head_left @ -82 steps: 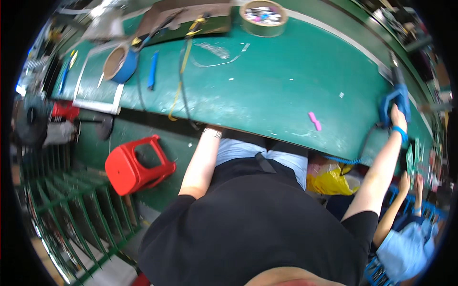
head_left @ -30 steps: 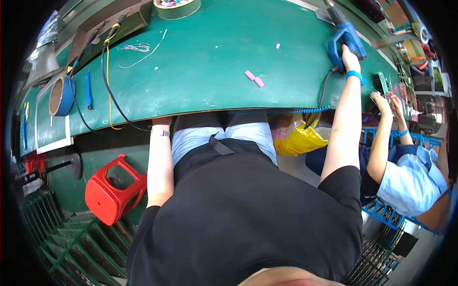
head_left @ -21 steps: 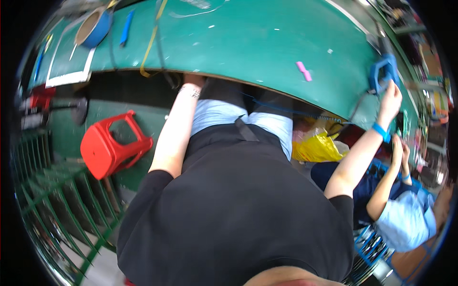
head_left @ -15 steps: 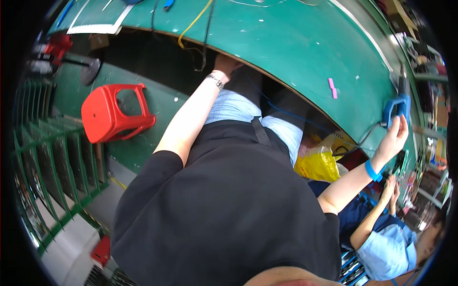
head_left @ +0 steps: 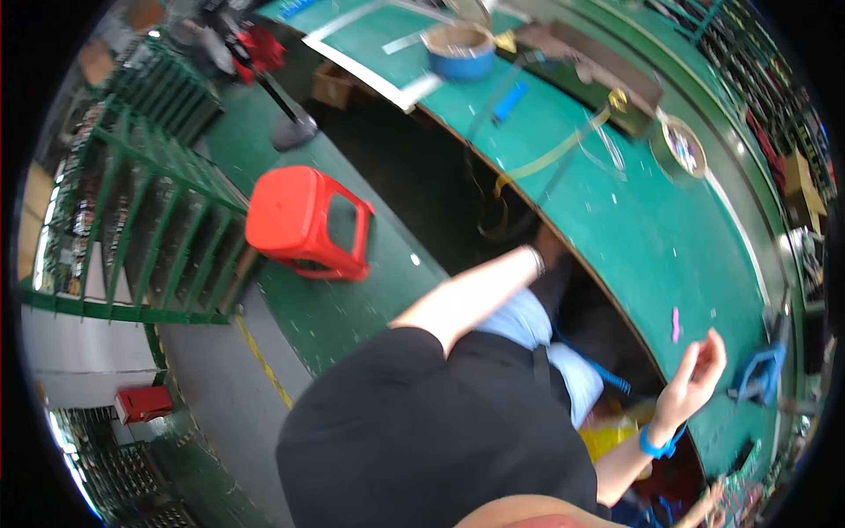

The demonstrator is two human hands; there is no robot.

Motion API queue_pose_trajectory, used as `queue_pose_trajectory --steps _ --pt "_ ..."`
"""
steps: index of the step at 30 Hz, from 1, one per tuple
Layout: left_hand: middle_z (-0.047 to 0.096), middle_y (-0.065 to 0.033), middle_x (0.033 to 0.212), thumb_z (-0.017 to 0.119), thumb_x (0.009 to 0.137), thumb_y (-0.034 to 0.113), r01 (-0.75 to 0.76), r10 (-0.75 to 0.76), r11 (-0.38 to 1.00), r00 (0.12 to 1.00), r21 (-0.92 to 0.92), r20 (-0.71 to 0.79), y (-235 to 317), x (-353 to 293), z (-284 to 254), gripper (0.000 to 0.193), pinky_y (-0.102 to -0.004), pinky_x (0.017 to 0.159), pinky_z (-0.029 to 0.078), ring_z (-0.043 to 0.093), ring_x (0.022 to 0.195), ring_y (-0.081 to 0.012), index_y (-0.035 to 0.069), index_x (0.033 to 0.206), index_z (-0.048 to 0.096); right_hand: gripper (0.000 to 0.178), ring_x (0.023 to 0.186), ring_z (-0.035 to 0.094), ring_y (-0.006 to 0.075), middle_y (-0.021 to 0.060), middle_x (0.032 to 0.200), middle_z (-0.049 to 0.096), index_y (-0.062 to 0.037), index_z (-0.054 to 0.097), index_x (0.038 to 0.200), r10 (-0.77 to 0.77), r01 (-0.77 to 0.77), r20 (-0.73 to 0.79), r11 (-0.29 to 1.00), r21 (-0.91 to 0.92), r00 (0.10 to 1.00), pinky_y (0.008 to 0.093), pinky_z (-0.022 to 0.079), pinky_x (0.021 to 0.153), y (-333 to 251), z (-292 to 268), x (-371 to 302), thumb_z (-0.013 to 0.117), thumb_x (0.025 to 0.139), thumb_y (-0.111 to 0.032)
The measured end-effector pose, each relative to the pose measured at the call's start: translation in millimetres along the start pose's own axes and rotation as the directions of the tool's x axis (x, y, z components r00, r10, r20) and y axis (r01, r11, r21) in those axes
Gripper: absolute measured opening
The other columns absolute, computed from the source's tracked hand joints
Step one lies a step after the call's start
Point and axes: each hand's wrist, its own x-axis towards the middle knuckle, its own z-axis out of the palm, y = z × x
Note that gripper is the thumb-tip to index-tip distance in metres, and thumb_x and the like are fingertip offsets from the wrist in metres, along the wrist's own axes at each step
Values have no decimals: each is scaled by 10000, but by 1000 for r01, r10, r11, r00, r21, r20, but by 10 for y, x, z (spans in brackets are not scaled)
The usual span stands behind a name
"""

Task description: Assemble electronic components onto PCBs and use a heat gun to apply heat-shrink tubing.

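Observation:
My left hand (head_left: 547,245) reaches to the front edge of the green-topped workbench (head_left: 616,255). Its fingers are hidden below that edge, so what they touch cannot be made out. My right hand (head_left: 694,380), with a blue wristband (head_left: 660,443) on the wrist, hovers over the right part of the bench. The fingers are loosely bent and apart, with nothing in them. Nearest to it are a small pink strip (head_left: 675,325) on the benchtop and, further right, a blue heat-gun-like tool (head_left: 760,373) with a dark nozzle.
A red plastic stool (head_left: 295,211) stands on the left beside green metal racks (head_left: 167,238). On the bench lie a blue tape roll (head_left: 459,62), a long tray (head_left: 585,75) and a round tub (head_left: 679,148). Cables hang over its edge. A co-worker's hands (head_left: 709,506) show at lower right.
The view has swung left, bringing in more of the racks and bench. My right hand has come away from the blue tool. My left hand stays at the bench edge.

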Motion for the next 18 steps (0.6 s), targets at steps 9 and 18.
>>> queue_pose_trajectory --steps 9,18 --pt "575 -8 1225 654 861 178 659 -552 506 743 -556 379 666 -84 -159 413 -324 915 461 567 1089 -142 119 1243 509 238 639 428 30 1 848 534 1 566 1096 169 -214 244 962 171 955 160 349 543 222 422 -255 579 859 17" --pt "590 -52 1205 618 897 249 631 -567 574 766 -521 304 278 -99 2 398 -335 863 495 583 1083 -162 144 1263 501 117 570 416 39 17 764 535 15 612 933 188 -256 288 941 221 939 175 327 498 217 452 -164 596 818 34"
